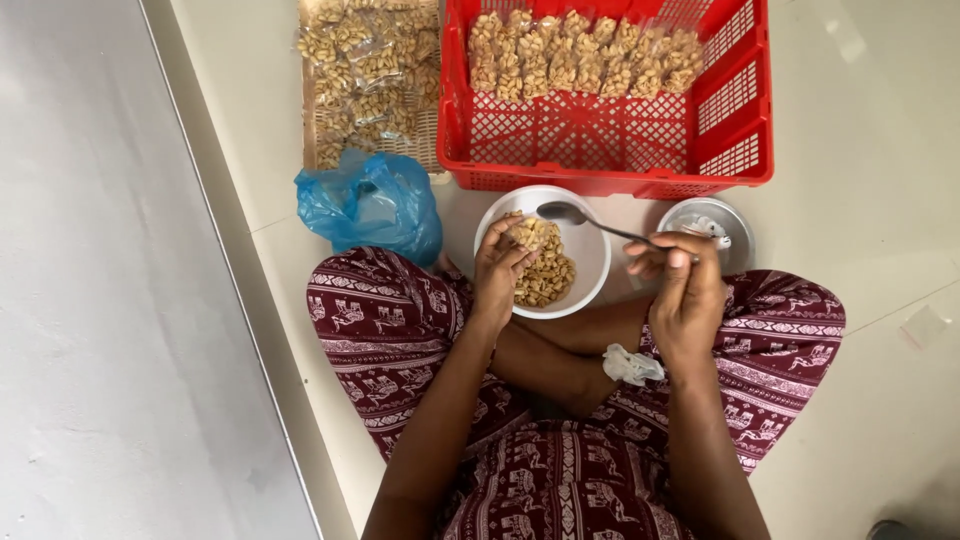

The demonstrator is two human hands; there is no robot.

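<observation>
Head view, left hand (500, 268): curled over the near rim of the white bowl (590, 262), fingers pinched shut on a small clear bag of nuts (527, 232).
Head view, right hand (683, 285): closed around the handle of a metal spoon (580, 219), fingertips together on it.
Spoon: held flat above the bowl, scoop end over the far side, looks empty.
Bowl: on the floor between the crossed legs and the red crate (610, 145), half full of loose nuts (548, 277).
Red crate: just past the bowl, with a row of filled nut bags (585, 55) along its far wall.
Flat tray (365, 80): left of the crate, piled with more nut bags.
Blue plastic bag (372, 205): crumpled, next to the left knee.
Round metal tin (705, 225): right of the bowl, partly behind the right hand.
Lap: a small scrunched white wad (630, 365) resting on the arm.
</observation>
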